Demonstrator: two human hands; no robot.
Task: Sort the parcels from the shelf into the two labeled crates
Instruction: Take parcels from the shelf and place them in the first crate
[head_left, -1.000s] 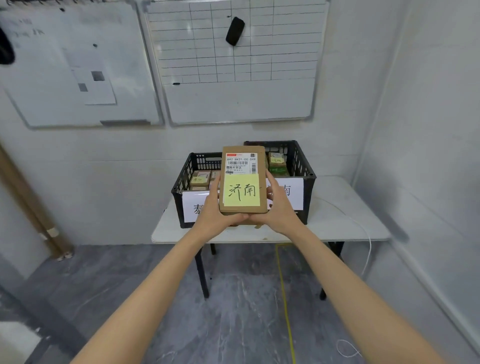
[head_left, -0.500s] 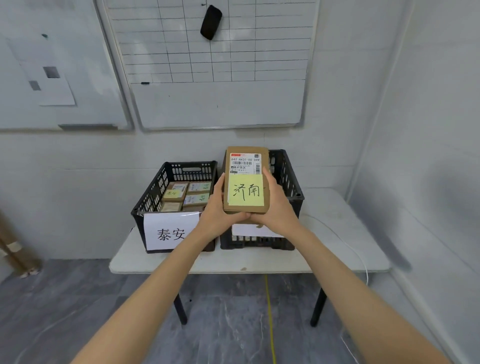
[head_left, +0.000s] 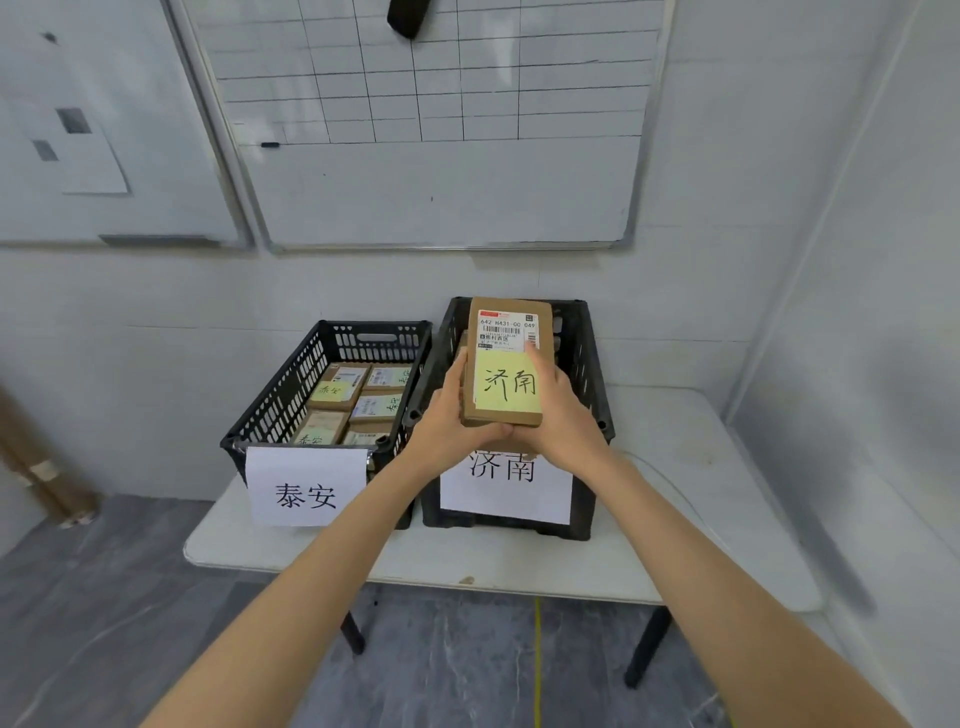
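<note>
Head view: you're gripping the brown parcel (head_left: 506, 364) with left hand (head_left: 447, 431) and right hand (head_left: 563, 423), fingers curling round its lower end, holding it over the 济南 crate (head_left: 587, 364), which is sitting beside the 泰安 crate (head_left: 280, 405) on the table (head_left: 701, 493).

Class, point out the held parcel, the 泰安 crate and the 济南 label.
held parcel (head_left: 506, 383): head view, yellow note.
泰安 crate (head_left: 280, 397): head view, left mesh wall.
济南 label (head_left: 506, 496): head view, white sheet centre.
</note>
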